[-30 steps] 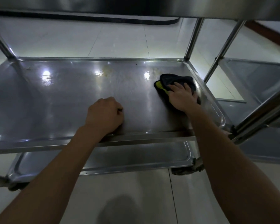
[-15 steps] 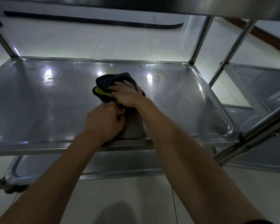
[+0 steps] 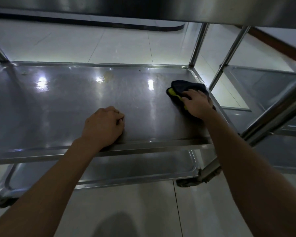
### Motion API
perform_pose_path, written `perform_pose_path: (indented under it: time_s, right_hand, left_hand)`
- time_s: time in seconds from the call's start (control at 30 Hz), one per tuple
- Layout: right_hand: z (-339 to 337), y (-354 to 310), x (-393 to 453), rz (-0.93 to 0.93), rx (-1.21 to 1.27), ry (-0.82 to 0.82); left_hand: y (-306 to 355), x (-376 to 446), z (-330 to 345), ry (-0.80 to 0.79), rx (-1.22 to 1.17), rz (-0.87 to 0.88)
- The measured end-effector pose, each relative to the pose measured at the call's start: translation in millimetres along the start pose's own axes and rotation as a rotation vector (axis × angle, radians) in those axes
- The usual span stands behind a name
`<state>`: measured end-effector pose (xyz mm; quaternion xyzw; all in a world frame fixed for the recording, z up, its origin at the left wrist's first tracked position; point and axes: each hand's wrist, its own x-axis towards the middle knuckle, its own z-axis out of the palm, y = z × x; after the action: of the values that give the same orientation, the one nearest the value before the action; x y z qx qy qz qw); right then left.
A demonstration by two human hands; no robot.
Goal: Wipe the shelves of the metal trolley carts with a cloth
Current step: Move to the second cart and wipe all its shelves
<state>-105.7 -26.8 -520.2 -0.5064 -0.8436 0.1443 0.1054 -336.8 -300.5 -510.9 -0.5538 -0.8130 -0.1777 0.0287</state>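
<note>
Down at the middle shelf, cloth against the right rim

Both hands are on the middle shelf [image 3: 67, 106] of the metal trolley cart; the right hand [image 3: 197, 104] lies on top of a dark cloth [image 3: 186, 87] with a yellow-green edge, its fingers spread over the fabric and pressing it flat to the steel rather than curling round it; the cloth sits at the right end of the shelf, just beside the raised right rim and near the rear right upright post [image 3: 197, 45]. The left hand [image 3: 103, 125] rests near the front edge of the same shelf, about midway along it, well apart from the cloth; its fingers are curled under into a loose fist and hold nothing. Bright patches of reflected light lie on the shelf surface, and a faint yellowish smear shows toward the rear. The underside of the top shelf [image 3: 143, 7] runs across the upper part of the view; the bottom shelf [image 3: 135, 166] shows below the front edge. A second trolley cart [image 3: 263, 93] stands just beside the first, on the right; pale floor tiles [image 3: 92, 41] lie beyond and beneath.
</note>
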Motion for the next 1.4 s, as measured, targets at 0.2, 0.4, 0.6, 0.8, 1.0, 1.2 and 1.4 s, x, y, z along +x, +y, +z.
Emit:
perform_pose_path:
  time_s: [0.2, 0.4, 0.6, 0.8, 1.0, 1.2, 1.4]
  right_hand:
    - [-1.4, 0.7, -39.6, -0.009, 0.036, 0.081]
    - [0.8, -16.7, -96.8, -0.031, 0.062, 0.099]
    - [-2.3, -38.5, -143.6, 0.015, 0.044, 0.036]
    - [2.3, -56.6, -172.3, 0.024, 0.063, 0.075]
    - [3.5, -64.0, -181.2, -0.05, 0.103, 0.117]
    - [1.1, -66.1, -187.4, -0.081, 0.098, 0.138]
    - [-7.3, -50.8, -183.1, 0.125, 0.01, 0.165]
  left_hand:
    - [0.7, -1.6, -3.0, -0.068, 0.042, 0.045]
    - [5.2, -5.4, -10.2, -0.127, 0.014, 0.044]
    - [10.5, -19.3, -16.7, -0.162, -0.006, 0.068]
    - [24.2, -43.2, -17.2, -0.14, -0.157, 0.078]
    - [20.9, -55.1, -13.6, -0.108, -0.075, 0.161]
    - [17.5, -54.0, -8.7, -0.078, -0.028, 0.189]
    - [24.6, -50.0, -10.1, -0.068, -0.013, 0.13]
